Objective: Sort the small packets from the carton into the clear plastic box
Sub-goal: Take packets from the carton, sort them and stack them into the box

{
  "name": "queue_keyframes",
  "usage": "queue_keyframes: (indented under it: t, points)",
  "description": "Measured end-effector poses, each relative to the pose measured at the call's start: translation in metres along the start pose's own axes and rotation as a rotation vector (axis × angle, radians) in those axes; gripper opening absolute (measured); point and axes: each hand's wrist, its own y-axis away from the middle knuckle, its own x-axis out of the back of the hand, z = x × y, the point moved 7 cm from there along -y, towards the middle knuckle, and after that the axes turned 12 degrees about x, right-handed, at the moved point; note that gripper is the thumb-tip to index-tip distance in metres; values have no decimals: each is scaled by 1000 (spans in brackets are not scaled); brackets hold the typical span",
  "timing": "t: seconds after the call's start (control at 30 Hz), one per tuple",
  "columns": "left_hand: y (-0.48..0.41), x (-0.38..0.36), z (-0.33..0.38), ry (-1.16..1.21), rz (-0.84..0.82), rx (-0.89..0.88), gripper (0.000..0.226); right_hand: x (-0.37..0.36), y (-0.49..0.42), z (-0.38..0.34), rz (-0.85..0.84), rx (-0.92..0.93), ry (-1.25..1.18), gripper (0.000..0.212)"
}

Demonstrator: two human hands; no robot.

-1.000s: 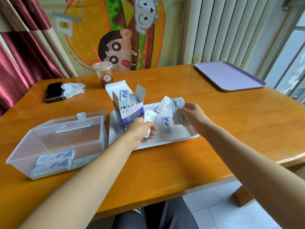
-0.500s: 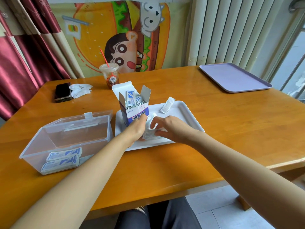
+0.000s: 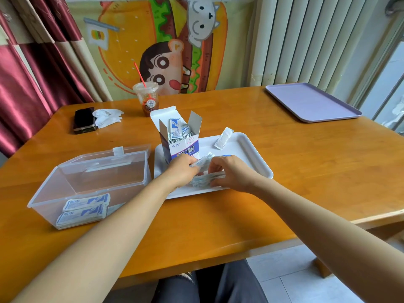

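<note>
An open white-and-blue carton (image 3: 180,141) stands on the white tray (image 3: 251,149) with several small packets sticking out of its top. My left hand (image 3: 180,171) and my right hand (image 3: 231,171) meet over the tray just in front of the carton. Both grip a bunched stack of small packets (image 3: 204,177) between them. A single white packet (image 3: 223,137) lies at the tray's far side. The clear plastic box (image 3: 91,176) sits open to the left of the tray, with two stacks of packets (image 3: 84,209) at its near end.
A plastic cup with a red straw (image 3: 147,99) stands behind the carton. A black phone (image 3: 84,120) and a crumpled tissue (image 3: 107,118) lie at the far left. A lilac tray (image 3: 310,101) sits at the far right of the wooden table (image 3: 306,171).
My right hand came left from the tray's right side with its packets and joined my left hand. Both now hold the stack together low over the tray.
</note>
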Motion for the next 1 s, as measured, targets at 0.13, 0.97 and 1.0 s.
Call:
queue_keyframes:
  t: [0.13, 0.97, 1.0]
  points:
    - [-3, -2, -1, -23, 0, 13, 22, 3, 4, 8, 38, -63, -35, 26]
    - [13, -5, 3, -407, 146, -174, 30, 5, 0, 13, -3, -80, 18, 17]
    - [15, -2, 3, -369, 171, -177, 24, 6, -1, 13, 7, -91, 11, 17]
